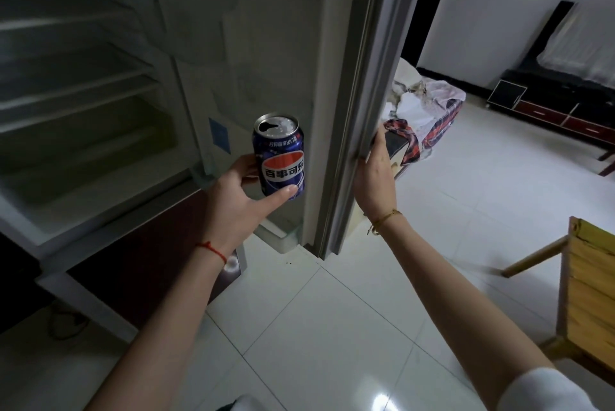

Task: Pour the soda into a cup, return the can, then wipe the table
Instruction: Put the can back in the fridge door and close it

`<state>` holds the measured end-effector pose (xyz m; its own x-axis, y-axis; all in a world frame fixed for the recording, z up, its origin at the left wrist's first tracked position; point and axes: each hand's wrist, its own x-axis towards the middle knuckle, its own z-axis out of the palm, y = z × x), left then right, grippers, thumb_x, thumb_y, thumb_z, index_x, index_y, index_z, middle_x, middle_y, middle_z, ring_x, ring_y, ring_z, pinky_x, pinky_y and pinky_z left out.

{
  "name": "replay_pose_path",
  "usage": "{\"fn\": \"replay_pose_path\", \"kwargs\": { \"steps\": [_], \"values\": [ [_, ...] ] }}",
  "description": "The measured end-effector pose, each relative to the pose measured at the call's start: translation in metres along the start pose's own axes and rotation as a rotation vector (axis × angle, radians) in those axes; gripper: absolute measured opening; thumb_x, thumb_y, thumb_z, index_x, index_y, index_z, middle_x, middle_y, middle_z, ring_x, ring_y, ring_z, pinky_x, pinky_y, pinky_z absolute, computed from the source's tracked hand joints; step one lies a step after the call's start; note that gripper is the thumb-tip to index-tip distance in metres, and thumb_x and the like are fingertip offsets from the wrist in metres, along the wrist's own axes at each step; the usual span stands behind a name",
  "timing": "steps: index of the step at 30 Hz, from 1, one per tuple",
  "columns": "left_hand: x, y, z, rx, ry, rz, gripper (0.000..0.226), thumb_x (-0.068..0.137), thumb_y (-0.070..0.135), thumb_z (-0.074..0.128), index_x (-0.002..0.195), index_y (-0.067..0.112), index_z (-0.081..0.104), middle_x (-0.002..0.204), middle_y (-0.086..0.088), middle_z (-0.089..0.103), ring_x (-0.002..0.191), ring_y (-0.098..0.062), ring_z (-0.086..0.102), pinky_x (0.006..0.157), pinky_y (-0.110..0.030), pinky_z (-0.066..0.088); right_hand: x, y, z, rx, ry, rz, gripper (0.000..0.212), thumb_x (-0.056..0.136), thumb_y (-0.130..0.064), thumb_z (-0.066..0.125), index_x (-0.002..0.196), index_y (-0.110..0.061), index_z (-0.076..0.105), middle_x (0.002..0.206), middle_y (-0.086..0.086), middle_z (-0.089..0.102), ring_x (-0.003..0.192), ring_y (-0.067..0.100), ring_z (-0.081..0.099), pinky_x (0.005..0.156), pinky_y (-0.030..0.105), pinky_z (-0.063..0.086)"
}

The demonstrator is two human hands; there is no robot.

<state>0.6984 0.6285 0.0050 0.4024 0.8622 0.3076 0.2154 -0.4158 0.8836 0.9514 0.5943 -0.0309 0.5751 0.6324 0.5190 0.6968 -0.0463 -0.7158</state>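
My left hand grips a blue soda can upright, thumb across its lower front. The can's top is opened. It hangs in front of the inner side of the open fridge door, above the door's bottom rack. My right hand grips the outer edge of that door, fingers curled around it. The fridge interior at the left is dark, with bare white shelves. No cup or cloth is in view.
A white tiled floor spreads below. A wooden chair stands at the right. Behind the door lies a pile of cloth and bags. A dark low cabinet lines the far wall.
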Motion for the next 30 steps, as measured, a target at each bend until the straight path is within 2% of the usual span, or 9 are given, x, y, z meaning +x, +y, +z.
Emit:
{"fn": "replay_pose_path", "kwargs": {
  "steps": [4,8,10,14,17,21,23,25,30],
  "values": [
    [0.023,0.015,0.006,0.045,0.006,0.033,0.059,0.066,0.043,0.085,0.117,0.022,0.061,0.109,0.012,0.068,0.102,-0.001,0.063,0.085,-0.021,0.053,0.019,0.011,-0.004,-0.041,0.008,-0.006,0.063,0.087,-0.013,0.034,0.148,-0.018,0.022,0.139,0.008,0.048,0.125,0.027,0.051,0.099,0.049,0.048],
    [0.046,0.031,0.008,0.068,0.007,0.090,0.052,0.067,0.038,0.086,0.111,0.026,0.061,0.101,0.023,0.064,0.096,0.009,0.060,0.077,-0.002,0.045,0.039,0.019,-0.007,-0.059,-0.002,0.054,0.061,0.084,-0.028,0.028,0.144,-0.019,0.026,0.132,0.010,0.053,0.117,0.029,0.056,0.092,0.050,0.052],
    [0.059,0.038,0.008,0.087,0.004,0.131,0.051,0.067,0.039,0.086,0.110,0.028,0.061,0.099,0.024,0.064,0.094,0.010,0.060,0.075,-0.001,0.044,0.048,0.021,-0.010,-0.066,-0.023,0.074,0.055,0.088,-0.027,0.032,0.142,-0.018,0.029,0.128,0.010,0.055,0.113,0.028,0.057,0.091,0.050,0.052],
    [0.090,0.048,0.008,0.086,-0.002,0.189,0.054,0.066,0.038,0.087,0.112,0.022,0.063,0.100,0.014,0.068,0.095,0.004,0.063,0.076,-0.005,0.046,0.066,0.026,-0.014,-0.073,-0.040,0.046,0.043,0.094,-0.011,0.042,0.136,-0.016,0.034,0.124,0.011,0.055,0.111,0.027,0.055,0.096,0.048,0.050],
    [0.117,0.055,0.007,0.077,-0.001,0.237,0.053,0.066,0.035,0.088,0.111,0.021,0.064,0.102,0.011,0.069,0.096,-0.002,0.065,0.085,-0.015,0.051,0.079,0.032,-0.014,-0.086,-0.034,0.042,0.046,0.095,-0.013,0.040,0.140,-0.017,0.032,0.126,0.013,0.055,0.116,0.027,0.054,0.101,0.044,0.048],
    [0.158,0.056,0.005,0.079,-0.094,0.224,0.063,0.062,0.040,0.089,0.116,0.020,0.064,0.109,0.007,0.071,0.101,-0.005,0.067,0.092,-0.024,0.052,0.094,0.043,-0.010,-0.084,-0.046,0.127,0.059,0.091,-0.017,0.039,0.147,-0.026,0.023,0.120,0.012,0.059,0.109,0.028,0.058,0.095,0.052,0.050],
    [0.176,0.055,0.006,0.053,-0.164,0.196,0.070,0.056,0.046,0.088,0.116,0.021,0.063,0.111,0.007,0.071,0.103,-0.003,0.066,0.096,-0.027,0.051,0.099,0.045,-0.009,-0.073,-0.057,0.158,0.065,0.091,-0.020,0.039,0.151,-0.029,0.016,0.132,0.009,0.055,0.118,0.026,0.056,0.100,0.051,0.048],
    [0.191,0.053,0.008,0.078,-0.222,0.174,0.065,0.060,0.039,0.090,0.116,0.024,0.061,0.111,0.009,0.069,0.103,-0.002,0.065,0.096,-0.025,0.050,0.101,0.044,-0.008,-0.059,-0.062,0.167,0.066,0.092,-0.023,0.036,0.153,-0.027,0.012,0.148,0.006,0.045,0.131,0.026,0.048,0.108,0.050,0.042],
    [0.219,0.044,0.019,0.090,-0.329,0.118,0.046,0.068,0.022,0.087,0.107,0.027,0.063,0.103,0.013,0.070,0.096,0.002,0.066,0.094,-0.026,0.052,0.107,0.048,-0.008,-0.069,-0.058,0.157,0.062,0.093,-0.029,0.031,0.153,-0.026,0.013,0.152,0.003,0.040,0.136,0.026,0.044,0.111,0.049,0.040]
  ]
}}
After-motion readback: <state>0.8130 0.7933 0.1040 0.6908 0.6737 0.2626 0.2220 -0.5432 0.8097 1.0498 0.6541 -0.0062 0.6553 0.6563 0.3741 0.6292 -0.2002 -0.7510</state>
